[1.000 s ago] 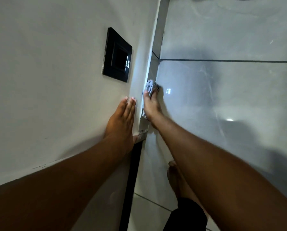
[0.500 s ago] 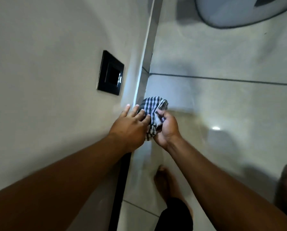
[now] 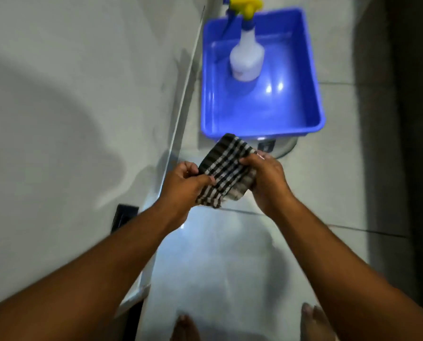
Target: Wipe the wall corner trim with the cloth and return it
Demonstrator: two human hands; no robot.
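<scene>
A black-and-white checked cloth point(image 3: 224, 171) is stretched between both hands, away from the wall. My left hand point(image 3: 183, 185) pinches its left edge and my right hand point(image 3: 267, 178) grips its right side. The metal corner trim point(image 3: 183, 94) runs up the wall edge just left of the cloth, and nothing touches it. A blue plastic tub point(image 3: 313, 70) sits just beyond the cloth, on a round stool.
A white spray bottle point(image 3: 246, 57) with a yellow trigger stands in the tub. A black wall switch plate point(image 3: 123, 217) is on the white wall at the left. My bare feet point(image 3: 183, 328) stand on the glossy tiled floor point(image 3: 218, 267). A dark strip borders the right side.
The right hand came off the trim with the cloth, and the left hand left the wall and took hold of the cloth too. The view swung up, bringing the blue tub into sight.
</scene>
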